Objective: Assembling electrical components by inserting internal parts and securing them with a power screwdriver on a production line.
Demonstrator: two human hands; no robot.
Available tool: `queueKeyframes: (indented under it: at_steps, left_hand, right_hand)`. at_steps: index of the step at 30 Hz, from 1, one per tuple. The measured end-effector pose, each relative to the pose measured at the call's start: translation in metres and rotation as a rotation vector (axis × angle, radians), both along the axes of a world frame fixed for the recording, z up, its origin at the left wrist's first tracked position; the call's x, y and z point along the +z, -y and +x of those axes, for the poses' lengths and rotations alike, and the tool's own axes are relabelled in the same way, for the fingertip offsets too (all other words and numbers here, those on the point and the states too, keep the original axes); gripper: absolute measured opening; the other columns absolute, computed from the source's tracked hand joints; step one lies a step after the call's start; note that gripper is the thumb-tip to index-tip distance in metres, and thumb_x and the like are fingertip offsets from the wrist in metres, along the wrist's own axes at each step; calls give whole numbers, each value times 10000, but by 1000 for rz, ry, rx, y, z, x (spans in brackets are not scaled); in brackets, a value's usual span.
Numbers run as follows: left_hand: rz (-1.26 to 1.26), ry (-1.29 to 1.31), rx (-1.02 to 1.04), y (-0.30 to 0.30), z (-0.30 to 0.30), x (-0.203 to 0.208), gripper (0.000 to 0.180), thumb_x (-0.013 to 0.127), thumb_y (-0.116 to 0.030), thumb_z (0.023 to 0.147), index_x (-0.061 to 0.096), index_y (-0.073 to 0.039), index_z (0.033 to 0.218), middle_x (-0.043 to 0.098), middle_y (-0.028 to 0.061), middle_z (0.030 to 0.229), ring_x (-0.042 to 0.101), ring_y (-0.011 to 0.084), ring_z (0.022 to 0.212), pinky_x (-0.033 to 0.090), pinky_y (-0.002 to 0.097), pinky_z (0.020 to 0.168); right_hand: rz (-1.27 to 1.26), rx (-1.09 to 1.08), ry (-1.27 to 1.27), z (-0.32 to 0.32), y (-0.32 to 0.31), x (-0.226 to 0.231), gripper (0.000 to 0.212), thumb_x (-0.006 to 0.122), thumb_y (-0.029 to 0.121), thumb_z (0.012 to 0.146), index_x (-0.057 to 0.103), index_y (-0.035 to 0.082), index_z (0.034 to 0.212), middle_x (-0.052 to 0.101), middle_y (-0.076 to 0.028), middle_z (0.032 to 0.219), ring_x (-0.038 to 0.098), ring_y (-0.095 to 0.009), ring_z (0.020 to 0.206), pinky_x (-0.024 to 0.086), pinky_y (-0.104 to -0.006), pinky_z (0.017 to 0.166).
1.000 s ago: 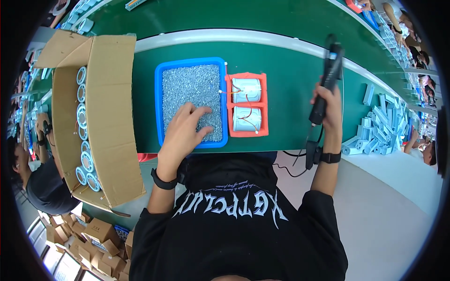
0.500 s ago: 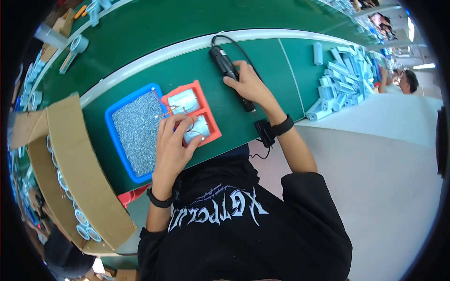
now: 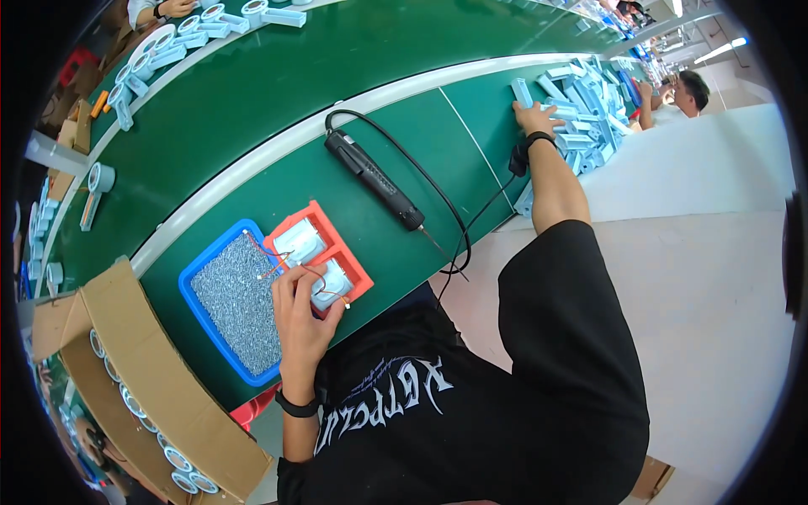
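My left hand [image 3: 303, 307] is curled at the near end of a red two-bay holder [image 3: 356, 271]. Its fingertips close on a pale blue housing [image 3: 331, 284] with thin wires; a second pale blue housing [image 3: 299, 241] sits in the far bay. At the right, my right hand [image 3: 536, 119] reaches with spread fingers to the edge of a heap of pale blue plastic handles [image 3: 581, 105]. A single handle [image 3: 522, 91] lies right beside its fingertips. The black electric screwdriver [image 3: 374, 181] rests untouched on the green bench, its bit pointing toward me.
Beside the holder stands a blue tray [image 3: 206, 316] full of small screws. A cardboard box [image 3: 160, 362] with round pale blue parts is at the left. The screwdriver's cable [image 3: 438, 189] loops over the bench. Across the strip, another person's hand [image 3: 177, 8] is near assembled pieces.
My right hand has let go of the screwdriver, which now lies on the bench, and has moved right to the heap of handles. The left hand stays at the holder.
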State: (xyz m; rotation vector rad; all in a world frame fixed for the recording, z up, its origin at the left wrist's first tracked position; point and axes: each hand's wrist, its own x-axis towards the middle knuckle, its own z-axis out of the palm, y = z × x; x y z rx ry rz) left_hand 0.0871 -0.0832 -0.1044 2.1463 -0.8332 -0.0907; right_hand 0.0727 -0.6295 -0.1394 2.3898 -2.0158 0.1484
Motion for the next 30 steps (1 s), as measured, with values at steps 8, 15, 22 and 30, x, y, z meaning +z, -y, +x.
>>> queueKeyframes:
  at_steps: [8, 15, 22, 30]
  left_hand:
    - [-32, -38, -42, 0, 6, -3, 511, 820, -96, 575, 593, -37, 1029, 528, 102, 1070, 492, 296, 1017, 398, 392, 905]
    - [-56, -9, -80, -1, 6, 16, 324, 763, -73, 655, 642, -52, 954, 560, 94, 1049, 497, 293, 1004, 399, 394, 887]
    - [-133, 71, -26, 0, -6, 6, 135, 672, -11, 737, 675, -48, 867, 619, 73, 925, 542, 271, 926, 436, 355, 795]
    - [-367, -137, -3, 1, -10, 7, 107, 612, 23, 807, 671, -7, 892, 649, 101, 814, 612, 227, 660, 472, 314, 601]
  right_hand:
    - [-6, 189, -53, 8, -11, -13, 538, 507, 458, 809, 633, 30, 1110, 574, -217, 1190, 431, -451, 1189, 241, -592, 1024]
    - [-89, 685, -63, 23, -165, -2, 463, 569, 408, 820, 654, -19, 979, 649, -200, 972, 549, -440, 948, 480, -506, 774]
    - [281, 910, 726, -6, -202, 68, 317, 691, 203, 826, 599, 26, 1073, 602, -108, 1023, 614, -240, 882, 482, -367, 771]
    - [1009, 1044, 1586, -45, -237, 65, 452, 712, 227, 824, 516, 25, 1177, 548, -69, 1104, 578, -187, 940, 474, -305, 781]
